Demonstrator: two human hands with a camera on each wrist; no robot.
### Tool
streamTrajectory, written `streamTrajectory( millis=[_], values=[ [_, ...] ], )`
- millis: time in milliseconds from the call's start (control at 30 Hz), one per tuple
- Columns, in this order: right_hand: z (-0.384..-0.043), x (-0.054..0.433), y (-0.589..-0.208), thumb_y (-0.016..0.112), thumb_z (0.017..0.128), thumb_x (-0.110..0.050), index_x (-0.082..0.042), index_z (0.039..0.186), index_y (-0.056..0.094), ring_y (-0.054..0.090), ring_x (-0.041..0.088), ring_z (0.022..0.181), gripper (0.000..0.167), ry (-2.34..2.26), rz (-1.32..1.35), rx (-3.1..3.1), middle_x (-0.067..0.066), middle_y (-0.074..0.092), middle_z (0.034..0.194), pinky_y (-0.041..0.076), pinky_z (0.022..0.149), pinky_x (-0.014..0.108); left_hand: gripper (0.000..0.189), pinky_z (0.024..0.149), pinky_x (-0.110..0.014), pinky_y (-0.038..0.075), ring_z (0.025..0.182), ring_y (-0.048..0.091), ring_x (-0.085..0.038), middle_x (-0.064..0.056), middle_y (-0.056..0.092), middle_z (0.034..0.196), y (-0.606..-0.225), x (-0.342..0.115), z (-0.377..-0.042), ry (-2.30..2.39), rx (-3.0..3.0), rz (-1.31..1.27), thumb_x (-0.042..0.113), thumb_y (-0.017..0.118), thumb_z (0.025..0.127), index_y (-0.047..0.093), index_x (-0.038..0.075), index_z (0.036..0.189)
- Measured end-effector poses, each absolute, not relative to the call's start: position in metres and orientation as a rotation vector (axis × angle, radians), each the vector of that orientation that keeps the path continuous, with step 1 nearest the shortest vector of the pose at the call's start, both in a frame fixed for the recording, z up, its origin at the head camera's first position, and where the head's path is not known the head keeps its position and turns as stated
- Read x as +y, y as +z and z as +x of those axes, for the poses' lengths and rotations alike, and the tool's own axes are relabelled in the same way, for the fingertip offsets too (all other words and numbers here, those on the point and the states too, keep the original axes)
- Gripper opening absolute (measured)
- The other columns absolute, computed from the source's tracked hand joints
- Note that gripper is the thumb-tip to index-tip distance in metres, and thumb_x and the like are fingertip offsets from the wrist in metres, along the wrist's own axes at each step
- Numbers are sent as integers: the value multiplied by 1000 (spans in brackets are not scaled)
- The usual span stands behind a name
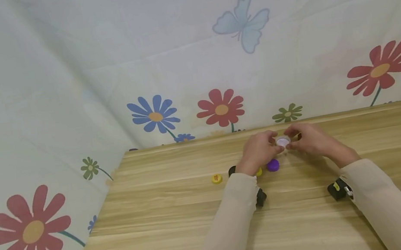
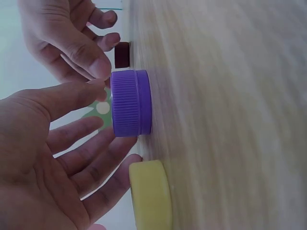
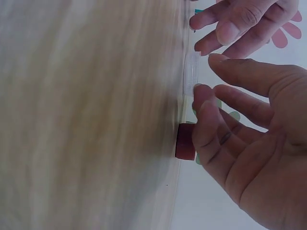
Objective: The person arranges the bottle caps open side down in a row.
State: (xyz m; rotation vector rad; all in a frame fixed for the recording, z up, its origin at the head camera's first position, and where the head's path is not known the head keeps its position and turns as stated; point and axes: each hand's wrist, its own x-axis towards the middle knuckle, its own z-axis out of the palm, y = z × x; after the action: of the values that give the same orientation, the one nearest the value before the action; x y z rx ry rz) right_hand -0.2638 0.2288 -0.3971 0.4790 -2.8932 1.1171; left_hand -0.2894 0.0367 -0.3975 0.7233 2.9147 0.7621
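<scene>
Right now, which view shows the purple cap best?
Left wrist: the purple cap appears large, its ridged side clear. The head view shows it small, from above; the right wrist view doesn't show it.

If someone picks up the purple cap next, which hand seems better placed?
Probably the left hand: it is close beside the purple cap, while the right hand sits farther off, beyond the clear cap.

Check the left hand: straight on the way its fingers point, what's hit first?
Likely the clear cap, just ahead of the left hand in the head view, with the right hand beyond. Can't tell whether either hand touches it.
</scene>
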Motion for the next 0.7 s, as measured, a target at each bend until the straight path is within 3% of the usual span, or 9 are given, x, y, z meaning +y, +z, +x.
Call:
streamTrajectory(
  millis=[200,467,700],
  values=[
    [-265,229,-400,75,97,-6,13,129,63,67,44,106,40,1100,498,-2918,34,66,123,57,86,54,43,89,-27,52,106,69,-12,1,77,119,-396,37,-287,739,2927,722,27,82,95,73,12,135],
    [-265,226,-401,79,89,0,16,119,66,68,45,101,37,1049,563,-2861,30,71,109,55,90,60,41,83,-25,50,103,68,-10,4,77,116,-397,39,-286,679,2962,710,24,85,91,76,16,131],
    [-265,224,-404,82,85,2,16,114,66,71,40,94,35,1054,561,-2857,26,73,98,57,85,57,38,81,-23,50,103,67,-10,6,77,115,-398,40,-286,627,2974,719,22,84,92,77,17,129]
  ],
)
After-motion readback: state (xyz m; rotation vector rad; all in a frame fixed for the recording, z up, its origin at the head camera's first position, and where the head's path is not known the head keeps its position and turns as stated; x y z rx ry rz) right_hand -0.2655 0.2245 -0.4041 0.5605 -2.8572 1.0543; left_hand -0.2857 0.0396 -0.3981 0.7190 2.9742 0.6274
